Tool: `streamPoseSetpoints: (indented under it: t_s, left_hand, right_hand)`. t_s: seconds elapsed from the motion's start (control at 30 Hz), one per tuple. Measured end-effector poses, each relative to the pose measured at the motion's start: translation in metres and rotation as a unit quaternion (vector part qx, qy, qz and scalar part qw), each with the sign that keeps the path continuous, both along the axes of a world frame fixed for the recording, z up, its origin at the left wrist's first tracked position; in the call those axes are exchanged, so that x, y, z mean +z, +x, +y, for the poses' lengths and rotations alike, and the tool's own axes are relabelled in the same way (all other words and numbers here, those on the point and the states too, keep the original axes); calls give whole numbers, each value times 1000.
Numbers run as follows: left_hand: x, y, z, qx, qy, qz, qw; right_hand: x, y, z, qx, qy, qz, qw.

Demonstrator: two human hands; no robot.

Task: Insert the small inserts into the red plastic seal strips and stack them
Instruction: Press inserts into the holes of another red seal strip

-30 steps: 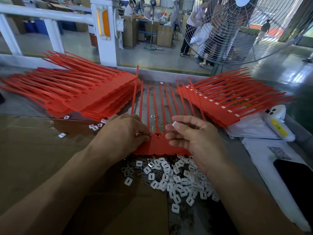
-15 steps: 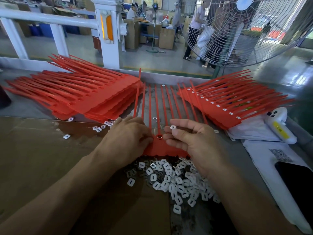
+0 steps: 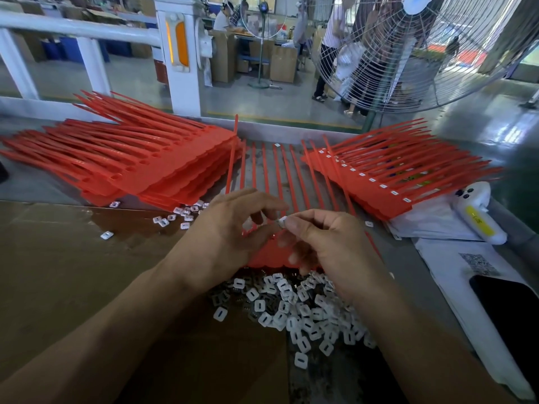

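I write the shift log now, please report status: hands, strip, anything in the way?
Right hand pinches one insert. Left hand rests on seal strip, fingers loosely curled. Nothing in the way.

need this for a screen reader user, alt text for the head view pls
The right hand pinches a small white insert above a red seal strip sheet; the left hand rests on the sheet. Loose inserts lie nearer the person.

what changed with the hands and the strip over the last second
The left hand lifted its fingers off the red strip sheet and spread them. The right hand kept pinching the white insert and brought it toward the left fingertips. The sheet, both red stacks and the loose inserts stayed put.
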State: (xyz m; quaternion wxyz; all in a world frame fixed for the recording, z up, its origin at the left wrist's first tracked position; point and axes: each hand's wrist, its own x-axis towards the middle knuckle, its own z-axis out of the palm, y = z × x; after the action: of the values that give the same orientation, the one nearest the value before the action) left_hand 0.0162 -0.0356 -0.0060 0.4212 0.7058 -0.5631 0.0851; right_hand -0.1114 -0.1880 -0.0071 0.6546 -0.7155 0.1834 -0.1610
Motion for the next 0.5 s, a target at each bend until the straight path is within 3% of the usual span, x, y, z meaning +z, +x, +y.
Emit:
streamPoseSetpoints:
  t_s: [0.3,0.5]
  left_hand:
    - [0,3,1,2,8,-41,999]
    - [-3,3,-1,63,21,-18,998]
  right_hand:
    - [2,0,4,27,-18,18,999]
    - [3,-1,5,-24,-19,8,999]
